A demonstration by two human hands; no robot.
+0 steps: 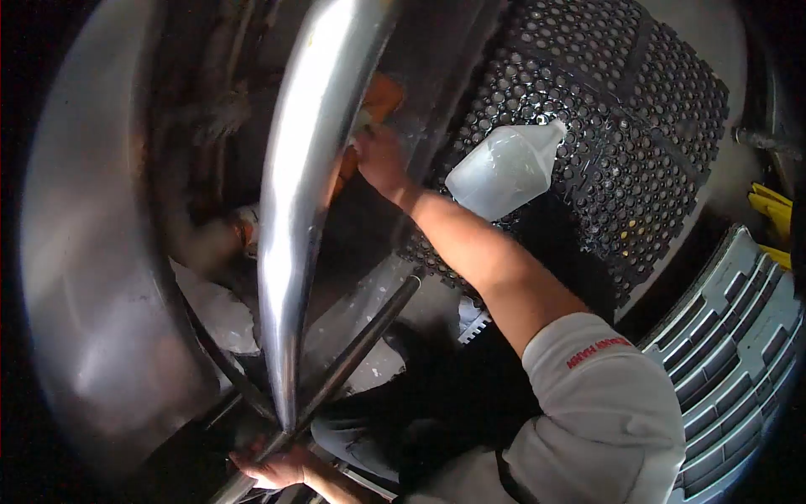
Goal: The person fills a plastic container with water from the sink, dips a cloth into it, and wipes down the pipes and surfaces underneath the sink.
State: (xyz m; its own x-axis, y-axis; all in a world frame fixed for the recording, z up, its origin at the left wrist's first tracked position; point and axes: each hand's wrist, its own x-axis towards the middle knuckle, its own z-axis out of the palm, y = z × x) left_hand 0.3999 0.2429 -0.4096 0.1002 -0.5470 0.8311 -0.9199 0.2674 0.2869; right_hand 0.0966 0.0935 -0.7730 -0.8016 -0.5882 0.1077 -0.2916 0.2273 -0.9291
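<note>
My right hand (382, 160) reaches past the large shiny curved metal rail (294, 185), its fingers closed and partly hidden. Orange material (382, 97) shows just above the fingers and below them; whether they grip it is unclear. Low in the view, my left hand (281, 468) wraps round a straight metal tube (361, 340). This tube slants up to the right, crossing close to the rail's lower end. Beyond my right forearm, a translucent white plastic jug (504, 172) lies on its side on a black perforated rubber mat (638, 168).
A wide curved metal panel (101, 235) fills the left side. On the right stand grey slatted plastic panels (739, 353) and a yellow object (770, 210). The mat looks wet near the jug's neck. Dark, blurred machinery (210, 109) lies behind the rail.
</note>
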